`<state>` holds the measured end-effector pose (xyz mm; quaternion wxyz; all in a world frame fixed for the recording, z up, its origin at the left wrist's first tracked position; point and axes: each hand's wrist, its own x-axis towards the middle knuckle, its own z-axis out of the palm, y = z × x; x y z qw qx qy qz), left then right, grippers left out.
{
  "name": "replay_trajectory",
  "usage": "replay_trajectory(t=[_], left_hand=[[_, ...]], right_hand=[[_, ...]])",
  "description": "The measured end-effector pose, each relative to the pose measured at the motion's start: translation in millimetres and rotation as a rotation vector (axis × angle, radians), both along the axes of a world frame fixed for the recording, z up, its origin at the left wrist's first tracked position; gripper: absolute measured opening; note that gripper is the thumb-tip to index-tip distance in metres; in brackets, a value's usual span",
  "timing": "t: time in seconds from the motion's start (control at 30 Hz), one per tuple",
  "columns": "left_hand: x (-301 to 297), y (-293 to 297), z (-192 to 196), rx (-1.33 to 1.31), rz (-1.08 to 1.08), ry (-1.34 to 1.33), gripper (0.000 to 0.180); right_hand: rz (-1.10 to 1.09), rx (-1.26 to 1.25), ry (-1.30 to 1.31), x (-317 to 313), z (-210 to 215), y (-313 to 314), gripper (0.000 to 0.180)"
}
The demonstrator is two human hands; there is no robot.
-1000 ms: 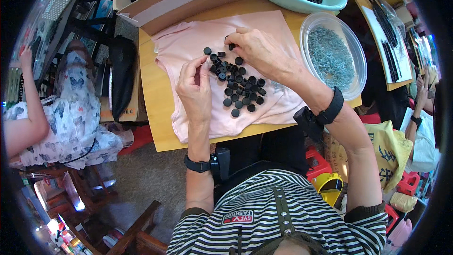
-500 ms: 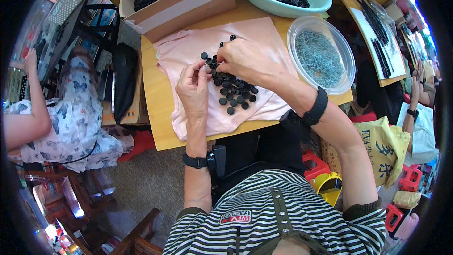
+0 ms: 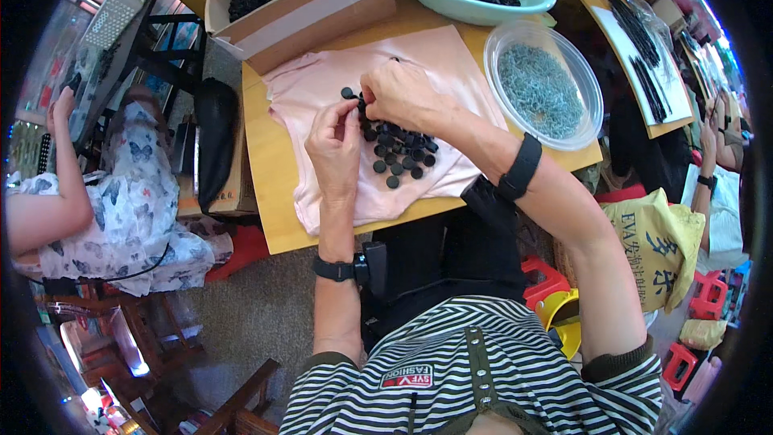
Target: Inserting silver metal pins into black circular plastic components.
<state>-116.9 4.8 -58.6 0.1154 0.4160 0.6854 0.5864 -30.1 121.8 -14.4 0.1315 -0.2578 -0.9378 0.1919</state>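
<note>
My left hand [image 3: 333, 143] and my right hand [image 3: 403, 97] meet over a pink cloth [image 3: 310, 89], fingertips almost touching. Both are closed in a pinch. What lies in the fingers is too small and too covered to make out, though a dark bit shows between the tips. Just below my right hand lies a loose heap of small round black caps [image 3: 396, 163], some with flat tops up and some showing hollow sides. One more black cap [image 3: 347, 93] sits apart, above my left fingertips. My right hand hides part of the heap.
A cardboard box [image 3: 322, 20] of black pieces stands at the back left of the wooden table [image 3: 270, 193]. Behind the cloth is a pale green basin [image 3: 483, 12] of black pieces. A clear round tub [image 3: 592, 125] of thin bluish metal pieces stands right. Other people sit on both sides.
My right hand has shifted slightly left, closer to my left fingertips. The black caps near the cloth's top are now mostly covered by it. The whole view has shifted a little.
</note>
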Motion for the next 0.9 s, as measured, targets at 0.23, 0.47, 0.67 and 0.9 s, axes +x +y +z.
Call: replay_trajectory(t=[0.23,0.47,0.67,0.9], left_hand=[[-5.2,5.3,-1.0,0.103,-0.013,-0.036,0.011],[-5.8,3.4,-2.3,0.085,0.026,0.027,0.013],[10.8,-1.9,40.3,0.064,0.029,0.329,0.012],[65.5,2.0,41.6,-0.079,-0.347,0.452,0.01]], right_hand=[[0.015,-0.076,0.126,0.8,-1.6,-0.8,0.013],[-0.102,-0.241,0.393,57.6,15.1,1.5,0.015],[-0.215,-0.273,0.289,147.6,19.8,-26.8,0.014],[-0.208,-0.145,0.268,165.9,-4.5,-40.7,0.011]])
